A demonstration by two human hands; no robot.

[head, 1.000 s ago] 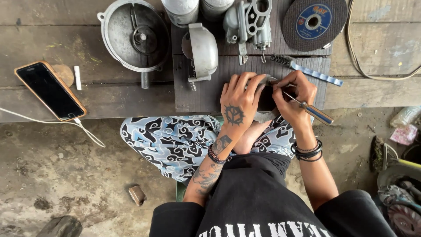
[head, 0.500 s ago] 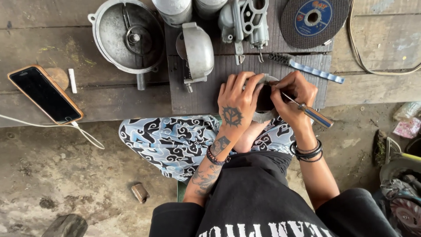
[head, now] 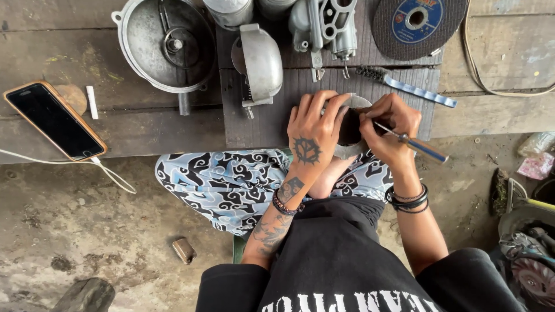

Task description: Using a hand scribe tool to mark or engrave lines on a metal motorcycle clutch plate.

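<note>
The weathered grey wooden plank bench [head: 509, 63] spans the top of my view. On it, far left, sits the round grey cast-metal housing cover [head: 165, 43] with a hub at its centre; to its right, a smaller domed grey metal casing [head: 261, 60]. At upper right lies the dark circular cutting disc with a blue centre label [head: 417, 23]. At left, a black smartphone in an orange case [head: 55, 120] lies screen up with a white cable attached.

My left hand [head: 312, 136] wraps the round grey metal cup-shaped part [head: 350, 124] at the bench edge, fingers curled over its rim and pressed against it. My right hand [head: 390, 130] pinches the slim blue-handled screwdriver [head: 419, 145], its tip set inside the part's dark opening. A small wire brush with a flat blue handle [head: 404, 86] lies just beyond my hands.
</note>
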